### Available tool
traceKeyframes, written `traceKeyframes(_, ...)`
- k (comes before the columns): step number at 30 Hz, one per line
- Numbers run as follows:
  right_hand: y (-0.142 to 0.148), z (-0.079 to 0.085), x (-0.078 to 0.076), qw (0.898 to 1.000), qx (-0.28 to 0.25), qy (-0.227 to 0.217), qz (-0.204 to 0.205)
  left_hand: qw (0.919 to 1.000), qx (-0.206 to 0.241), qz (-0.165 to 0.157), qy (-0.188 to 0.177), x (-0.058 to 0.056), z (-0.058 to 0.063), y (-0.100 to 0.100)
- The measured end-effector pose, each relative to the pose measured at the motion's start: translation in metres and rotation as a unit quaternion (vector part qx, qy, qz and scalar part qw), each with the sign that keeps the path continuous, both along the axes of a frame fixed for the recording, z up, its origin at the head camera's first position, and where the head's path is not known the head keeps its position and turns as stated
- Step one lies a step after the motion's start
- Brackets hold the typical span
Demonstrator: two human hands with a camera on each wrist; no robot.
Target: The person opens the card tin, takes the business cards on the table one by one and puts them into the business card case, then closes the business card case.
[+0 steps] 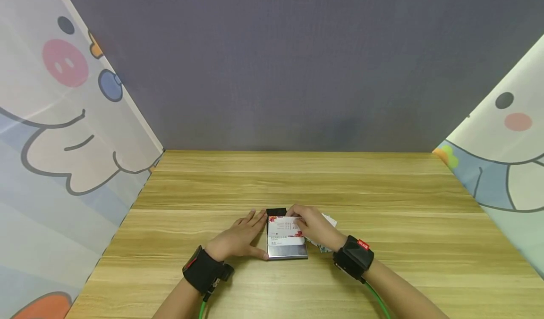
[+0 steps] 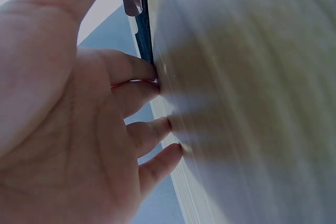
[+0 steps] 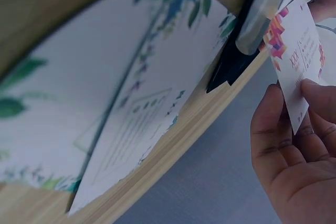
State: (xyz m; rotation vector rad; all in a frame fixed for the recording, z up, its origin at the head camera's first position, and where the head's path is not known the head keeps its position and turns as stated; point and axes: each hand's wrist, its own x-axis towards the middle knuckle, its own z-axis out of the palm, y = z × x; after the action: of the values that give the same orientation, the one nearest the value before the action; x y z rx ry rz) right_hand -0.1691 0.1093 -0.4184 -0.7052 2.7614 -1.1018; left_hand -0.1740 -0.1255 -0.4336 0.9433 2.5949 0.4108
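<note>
A metal card case [image 1: 287, 251] with a black open lid [image 1: 276, 211] lies on the wooden table in the head view. My left hand [image 1: 237, 239] rests along its left side, fingers extended toward the lid and thumb at the near left corner. Between thumb and fingers my right hand [image 1: 315, 225] pinches a white business card [image 1: 284, 225] with red and orange printing. That card is over the case, overlapping another white card [image 1: 285, 241] there. In the right wrist view the pinched card [image 3: 298, 59] is tilted, its corner between thumb and forefinger.
White cards with green leaf and blue flower prints [image 3: 63, 93] lie fanned on the table, partly under my right hand in the head view. A grey panel [image 1: 297, 64] stands behind the table [image 1: 204, 182], and cartoon-printed sheets [image 1: 55, 135] flank it.
</note>
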Motion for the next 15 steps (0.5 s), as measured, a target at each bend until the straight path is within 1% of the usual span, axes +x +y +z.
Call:
traceKeyframes(7, 0.0006, -0.0022, -0.0004, 1.0, 0.012, 0.022, 0.014, 1.0, 0.0, -0.001, 0.001, 0.001, 0.0021, 0.0007)
traceKeyframes(15, 0.0011, -0.0055, 0.0013, 0.999, 0.032, 0.016, 0.022, 1.0, 0.001, -0.002, 0.003, 0.0018, 0.0027, 0.0007)
